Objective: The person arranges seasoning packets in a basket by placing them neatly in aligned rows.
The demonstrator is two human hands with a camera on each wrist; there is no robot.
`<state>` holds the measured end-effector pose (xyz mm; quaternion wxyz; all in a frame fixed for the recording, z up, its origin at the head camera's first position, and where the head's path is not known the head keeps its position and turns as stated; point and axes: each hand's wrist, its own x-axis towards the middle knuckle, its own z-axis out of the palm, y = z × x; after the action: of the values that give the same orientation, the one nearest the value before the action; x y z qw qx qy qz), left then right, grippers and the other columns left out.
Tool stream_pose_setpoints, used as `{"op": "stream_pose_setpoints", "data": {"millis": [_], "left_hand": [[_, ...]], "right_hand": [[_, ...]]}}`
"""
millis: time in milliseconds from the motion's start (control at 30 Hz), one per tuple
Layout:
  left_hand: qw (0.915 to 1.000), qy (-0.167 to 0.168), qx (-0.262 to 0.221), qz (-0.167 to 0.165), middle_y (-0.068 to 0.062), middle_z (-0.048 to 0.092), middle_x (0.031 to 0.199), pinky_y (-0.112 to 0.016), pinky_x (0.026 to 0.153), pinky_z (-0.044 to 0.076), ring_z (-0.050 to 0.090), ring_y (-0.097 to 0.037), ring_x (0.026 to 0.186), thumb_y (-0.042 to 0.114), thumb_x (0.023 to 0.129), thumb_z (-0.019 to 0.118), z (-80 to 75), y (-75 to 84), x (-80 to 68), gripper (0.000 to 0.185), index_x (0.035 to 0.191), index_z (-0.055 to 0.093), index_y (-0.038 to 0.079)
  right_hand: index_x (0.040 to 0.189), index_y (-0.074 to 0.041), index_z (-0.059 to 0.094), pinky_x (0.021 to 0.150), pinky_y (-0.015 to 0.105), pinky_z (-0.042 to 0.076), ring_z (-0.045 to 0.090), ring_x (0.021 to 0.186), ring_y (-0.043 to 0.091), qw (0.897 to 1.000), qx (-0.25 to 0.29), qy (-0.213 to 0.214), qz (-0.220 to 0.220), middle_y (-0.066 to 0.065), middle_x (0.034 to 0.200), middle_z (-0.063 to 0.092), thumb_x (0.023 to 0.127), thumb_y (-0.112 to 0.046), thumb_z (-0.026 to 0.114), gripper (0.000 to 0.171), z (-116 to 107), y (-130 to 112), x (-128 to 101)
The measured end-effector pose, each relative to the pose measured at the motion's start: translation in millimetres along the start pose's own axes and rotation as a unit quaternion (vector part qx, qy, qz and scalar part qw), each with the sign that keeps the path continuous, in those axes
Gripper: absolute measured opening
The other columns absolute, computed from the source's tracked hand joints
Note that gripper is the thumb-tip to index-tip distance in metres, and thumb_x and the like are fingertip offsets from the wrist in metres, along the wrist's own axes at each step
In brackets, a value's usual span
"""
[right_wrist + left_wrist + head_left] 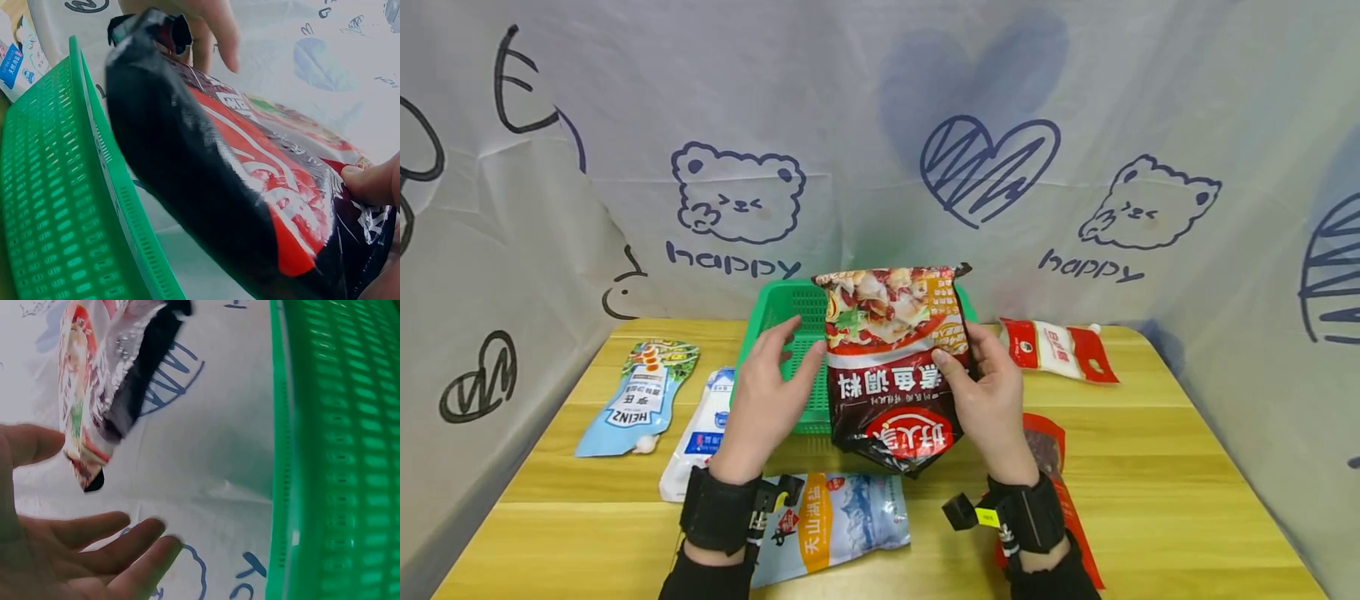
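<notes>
A dark seasoning packet (891, 367) with a food picture and a red oval logo is held up over the green basket (758, 321), its printing upside down in the head view. My right hand (992, 387) grips the packet's right edge, thumb on the front. In the right wrist view that thumb presses into the packet (294, 206). My left hand (775, 392) is spread at the packet's left side, fingers apart, over the basket's left part. The left wrist view shows the left thumb close to the packet (84, 394); whether they touch I cannot tell.
On the wooden table lie a light-blue Heinz pouch (638, 398), a white-and-blue packet (695, 450), a blue-and-orange salt bag (850, 521), a red-and-white bag (1058, 350) and a red packet (1052, 442) partly behind my right arm. A drawn-on white cloth (865, 100) hangs behind.
</notes>
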<state>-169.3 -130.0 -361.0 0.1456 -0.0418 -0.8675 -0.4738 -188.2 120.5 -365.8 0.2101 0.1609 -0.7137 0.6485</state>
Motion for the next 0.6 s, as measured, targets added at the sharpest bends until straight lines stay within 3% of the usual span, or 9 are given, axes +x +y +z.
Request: {"op": "stream_pose_setpoints", "data": {"millis": [167,300,433,500,600], "left_hand": [[0.9976,-0.065,-0.020,-0.019,-0.018,0.047,0.156,-0.058,0.111,0.043,0.047,-0.037,0.141,0.054,0.104,0.056,6.0,7.3,4.4,0.080,0.162,0.030,0.006],[0.9948,-0.087,-0.046,-0.026,-0.022,0.048,0.154,-0.058,0.110,0.044,0.050,-0.037,0.138,0.054,0.103,0.057,8.6,7.1,4.6,0.084,0.163,0.025,0.003],[0.9922,-0.076,-0.099,-0.001,-0.019,0.061,0.135,-0.045,0.092,0.055,0.065,-0.030,0.112,0.040,0.105,0.061,13.1,4.8,4.2,0.066,0.155,0.036,0.004],[0.9892,-0.064,-0.131,0.014,-0.018,0.065,0.115,-0.034,0.075,0.053,0.064,-0.023,0.086,0.030,0.105,0.064,15.3,4.9,3.7,0.053,0.147,0.043,0.005],[0.9798,-0.061,-0.190,0.018,-0.016,0.067,0.103,-0.026,0.063,0.049,0.059,-0.014,0.071,0.020,0.104,0.065,17.2,6.4,3.1,0.043,0.140,0.048,0.005]], "right_hand": [[0.136,0.008,0.058,0.081,0.025,0.060,0.069,0.101,0.010,1.000,0.008,-0.025,0.007,0.027,0.125,0.068,0.095,0.007,0.070,0.043,-2,-1,0],[0.136,0.009,0.058,0.079,0.026,0.061,0.069,0.100,0.010,0.999,0.011,-0.041,-0.002,0.027,0.125,0.068,0.095,0.008,0.069,0.042,-2,-2,0],[0.135,0.009,0.059,0.078,0.027,0.061,0.069,0.099,0.010,0.998,0.011,-0.056,-0.008,0.027,0.124,0.068,0.095,0.008,0.068,0.041,-2,-4,-1],[0.135,0.008,0.059,0.078,0.028,0.061,0.069,0.100,0.011,0.998,0.012,-0.061,-0.003,0.025,0.125,0.068,0.096,0.007,0.068,0.041,-2,-5,-1],[0.137,0.007,0.058,0.078,0.029,0.061,0.069,0.100,0.012,0.998,0.012,-0.066,0.000,0.025,0.126,0.068,0.097,0.006,0.068,0.042,-3,-4,-1]]}}
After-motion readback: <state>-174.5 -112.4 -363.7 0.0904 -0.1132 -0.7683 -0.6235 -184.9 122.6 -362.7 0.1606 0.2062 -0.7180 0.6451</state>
